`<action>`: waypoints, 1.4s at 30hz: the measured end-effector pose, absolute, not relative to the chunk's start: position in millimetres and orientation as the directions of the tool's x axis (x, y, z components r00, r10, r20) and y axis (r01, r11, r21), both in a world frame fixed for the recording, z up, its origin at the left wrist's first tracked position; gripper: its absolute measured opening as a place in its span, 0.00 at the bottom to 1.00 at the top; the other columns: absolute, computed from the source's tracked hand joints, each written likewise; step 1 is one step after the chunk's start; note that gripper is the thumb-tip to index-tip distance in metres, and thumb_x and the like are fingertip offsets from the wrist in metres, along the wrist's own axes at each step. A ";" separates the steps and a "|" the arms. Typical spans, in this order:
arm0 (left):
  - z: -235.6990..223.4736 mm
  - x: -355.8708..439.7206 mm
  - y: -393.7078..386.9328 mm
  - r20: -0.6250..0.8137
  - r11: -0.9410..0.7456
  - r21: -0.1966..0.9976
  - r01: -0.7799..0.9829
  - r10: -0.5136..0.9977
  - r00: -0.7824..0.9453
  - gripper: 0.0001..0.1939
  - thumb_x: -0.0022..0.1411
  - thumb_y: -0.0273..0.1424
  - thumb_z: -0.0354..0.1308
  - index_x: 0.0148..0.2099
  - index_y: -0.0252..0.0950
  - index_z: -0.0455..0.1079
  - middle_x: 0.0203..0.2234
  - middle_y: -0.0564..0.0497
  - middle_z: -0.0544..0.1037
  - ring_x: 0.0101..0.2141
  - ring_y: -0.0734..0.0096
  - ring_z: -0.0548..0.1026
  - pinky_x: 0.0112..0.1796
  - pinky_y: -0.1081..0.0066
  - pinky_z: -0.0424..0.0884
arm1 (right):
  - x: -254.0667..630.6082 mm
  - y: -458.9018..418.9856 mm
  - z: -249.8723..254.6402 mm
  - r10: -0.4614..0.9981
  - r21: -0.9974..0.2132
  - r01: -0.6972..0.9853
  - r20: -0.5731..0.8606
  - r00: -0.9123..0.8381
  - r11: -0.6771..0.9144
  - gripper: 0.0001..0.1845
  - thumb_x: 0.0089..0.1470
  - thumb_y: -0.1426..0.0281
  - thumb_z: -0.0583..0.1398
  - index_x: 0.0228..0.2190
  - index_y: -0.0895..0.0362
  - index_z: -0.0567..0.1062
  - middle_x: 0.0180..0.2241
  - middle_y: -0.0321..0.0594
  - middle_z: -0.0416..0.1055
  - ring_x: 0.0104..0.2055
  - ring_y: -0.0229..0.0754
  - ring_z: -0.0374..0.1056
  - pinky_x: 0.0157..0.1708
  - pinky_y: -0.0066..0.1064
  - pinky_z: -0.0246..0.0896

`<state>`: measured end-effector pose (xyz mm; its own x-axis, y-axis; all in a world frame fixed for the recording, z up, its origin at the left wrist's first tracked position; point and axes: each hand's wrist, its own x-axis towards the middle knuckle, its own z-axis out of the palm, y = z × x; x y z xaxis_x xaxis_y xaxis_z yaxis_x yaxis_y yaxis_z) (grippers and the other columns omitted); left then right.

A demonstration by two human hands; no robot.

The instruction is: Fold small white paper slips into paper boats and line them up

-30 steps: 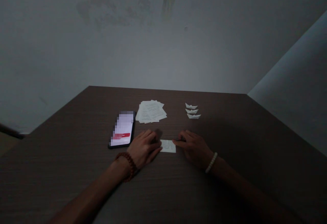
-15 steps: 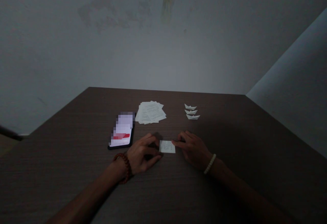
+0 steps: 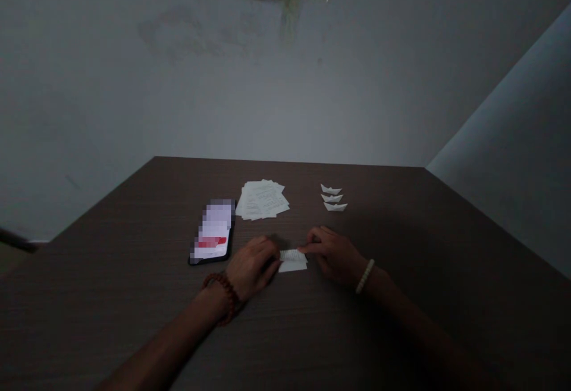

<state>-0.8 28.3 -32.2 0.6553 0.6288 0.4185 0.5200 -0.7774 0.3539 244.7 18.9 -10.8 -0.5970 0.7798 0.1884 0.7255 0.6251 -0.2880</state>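
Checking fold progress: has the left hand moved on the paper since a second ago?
Yes. The left hand has slid right, away from the phone, now covering the left end of the paper, whose near edge looks lifted.

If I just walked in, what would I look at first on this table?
Probably the two hands at the near middle of the dark wooden table: the left hand and right hand pinch a small white slip of paper between them. Next, the lit phone glowing just left of them. Behind lie a fanned stack of paper sheets and, to its right, three tiny paper boats in a row.
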 end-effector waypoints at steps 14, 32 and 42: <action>-28.4 -0.5 23.3 0.534 -0.753 0.351 0.557 0.649 0.542 0.04 0.64 0.26 0.47 0.36 0.35 0.62 0.28 0.49 0.69 0.30 0.69 0.68 0.31 0.69 0.68 | 210.0 9.8 -17.9 0.976 -0.820 0.532 0.152 -0.153 0.211 0.16 0.55 0.60 0.57 0.41 0.57 0.76 0.25 0.36 0.74 0.26 0.38 0.68 0.27 0.27 0.58; -25.7 -1.3 24.9 0.564 -0.858 0.239 0.456 0.504 0.654 0.15 0.60 0.22 0.49 0.48 0.34 0.69 0.36 0.44 0.74 0.36 0.64 0.70 0.35 0.64 0.70 | 212.3 15.3 -27.0 0.983 -0.871 0.457 0.171 -0.061 0.180 0.15 0.43 0.78 0.55 0.37 0.59 0.68 0.18 0.27 0.63 0.19 0.33 0.59 0.20 0.23 0.51; -26.7 -1.3 21.4 0.482 -0.926 0.109 0.363 0.368 0.795 0.09 0.60 0.22 0.50 0.38 0.33 0.70 0.40 0.44 0.76 0.43 0.60 0.72 0.42 0.60 0.69 | 217.4 16.3 -28.1 0.955 -0.682 0.681 0.280 -0.096 0.268 0.13 0.49 0.76 0.56 0.40 0.57 0.68 0.24 0.31 0.69 0.24 0.35 0.63 0.26 0.25 0.56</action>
<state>-1.3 21.4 -26.7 0.7948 0.3684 0.4823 0.3626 -0.9255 0.1093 217.4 16.3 -28.1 -0.0957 0.9552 0.2800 0.6807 0.2680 -0.6818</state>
